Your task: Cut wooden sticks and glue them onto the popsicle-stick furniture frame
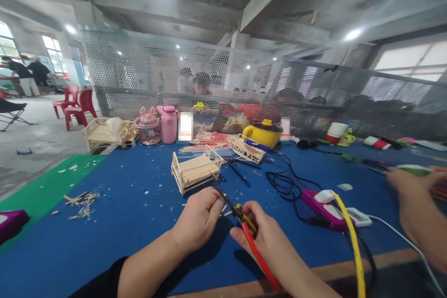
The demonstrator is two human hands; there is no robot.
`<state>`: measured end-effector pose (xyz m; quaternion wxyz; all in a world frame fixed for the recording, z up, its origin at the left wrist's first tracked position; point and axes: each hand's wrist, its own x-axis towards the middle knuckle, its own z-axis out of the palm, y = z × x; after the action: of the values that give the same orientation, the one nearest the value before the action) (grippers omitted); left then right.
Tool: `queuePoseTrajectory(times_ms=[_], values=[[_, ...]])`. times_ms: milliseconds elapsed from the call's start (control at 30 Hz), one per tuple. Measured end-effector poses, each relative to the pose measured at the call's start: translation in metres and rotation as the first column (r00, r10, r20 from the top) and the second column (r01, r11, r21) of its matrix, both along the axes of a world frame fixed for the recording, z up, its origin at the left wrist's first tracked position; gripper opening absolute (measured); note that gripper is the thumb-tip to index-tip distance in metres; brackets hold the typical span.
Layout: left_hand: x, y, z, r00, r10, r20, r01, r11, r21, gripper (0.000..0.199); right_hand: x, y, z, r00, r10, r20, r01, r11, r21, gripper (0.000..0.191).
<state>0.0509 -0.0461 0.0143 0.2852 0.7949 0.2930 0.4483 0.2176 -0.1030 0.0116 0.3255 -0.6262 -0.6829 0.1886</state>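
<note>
My left hand (200, 216) is closed near the middle of the blue table, its fingers pinched beside the dark tip of a tool; what it holds is too small to make out. My right hand (260, 228) is wrapped round a red-handled cutting tool (256, 247), whose jaws point up and left toward my left fingertips. Just beyond my left hand stands a small wooden stick-built bed (197, 170). A few short stick pieces (226, 213) lie under the tool. Dark-blue-handled pliers (239, 173) rest to the right of the bed.
At the back are another stick model (246, 149), a yellow pot (262, 135), a pink bottle (169, 125) and loose sticks. Stick scraps (82, 202) lie left. A purple power strip (324, 209) with cables stands right, near another person's hands (412, 186).
</note>
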Motion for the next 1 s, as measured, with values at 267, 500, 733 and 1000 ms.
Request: queuePoseTrajectory(times_ms=[267,500,733,1000], values=[[-0.001,-0.002,-0.001,0.998,-0.063,-0.024,0.064,0.997,0.03,0.03,0.007,-0.007,0.008,0.988,0.066,0.139,-0.08,0.992,0.094,0.03],[-0.003,-0.005,0.002,0.979,-0.201,-0.04,0.203,0.978,0.055,0.032,0.017,-0.009,0.011,0.977,0.104,0.186,-0.131,0.982,0.136,0.043],[-0.005,-0.008,0.003,0.988,-0.089,-0.13,0.118,0.966,0.23,0.028,0.016,-0.01,0.012,0.944,0.137,0.301,-0.183,0.975,0.129,0.024],[0.006,-0.01,-0.004,0.987,-0.036,-0.158,0.056,0.99,0.127,0.032,0.019,0.0,0.006,0.916,0.137,0.377,-0.207,0.967,0.151,0.033]])
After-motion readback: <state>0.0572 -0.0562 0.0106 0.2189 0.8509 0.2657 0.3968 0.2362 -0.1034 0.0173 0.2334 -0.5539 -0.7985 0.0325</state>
